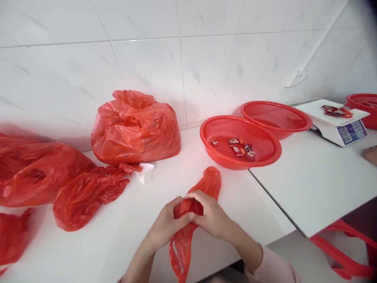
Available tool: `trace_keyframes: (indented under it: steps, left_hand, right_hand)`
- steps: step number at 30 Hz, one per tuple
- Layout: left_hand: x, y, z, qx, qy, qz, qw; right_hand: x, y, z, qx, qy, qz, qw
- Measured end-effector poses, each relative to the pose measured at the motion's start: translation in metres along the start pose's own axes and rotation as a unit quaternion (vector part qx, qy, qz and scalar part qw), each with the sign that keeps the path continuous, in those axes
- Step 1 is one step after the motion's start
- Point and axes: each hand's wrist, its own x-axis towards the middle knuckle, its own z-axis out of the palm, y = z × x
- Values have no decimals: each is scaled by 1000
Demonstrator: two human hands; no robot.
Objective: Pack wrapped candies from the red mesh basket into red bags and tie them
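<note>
Low in the middle, both my hands grip a thin red plastic bag (207, 182). My left hand (167, 222) is closed on its left side, thumb reaching across toward the other hand. From the right, my right hand (213, 214) pinches the same bag with curled fingers, and the thumbs nearly meet over it. The bag's far end lies on the white table, while a loop like a handle hangs toward me. Beyond my hands, a red mesh basket (218, 155) holds several small wrapped pieces (238, 150).
Left stand a full red bag (135, 129) and crumpled red bags (85, 196), with a white paper scrap (145, 173) between. Right are another basket (277, 104), a scale (341, 131) bearing wrapped pieces and another person's hand (370, 154). A seam (277, 202) divides the tables; a red stool (347, 239) stands below.
</note>
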Motion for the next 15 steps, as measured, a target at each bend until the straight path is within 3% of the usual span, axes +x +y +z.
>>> trace_keyframes:
  steps: [2,5,7,10,13,15]
  left_hand:
    - [-3,-2,-19,26,-11,-19,999]
    - [-12,-7,-51,21,70,-60,996]
    - [-16,-7,-59,-3,125,-72,990]
    - [-12,-2,-46,-64,117,-68,989]
    - [-2,1,-21,-138,41,-55,988]
    - [2,0,-12,-175,5,-44,984]
  right_hand:
    - [3,14,-23,34,34,44,998]
    - [-1,28,-65,63,175,95,978]
    - [-7,26,-78,81,217,115,966]
    - [-11,7,-63,76,140,95,983]
    - [-6,-9,-27,21,23,15,999]
    - [-1,-9,-12,-6,-19,2,1000]
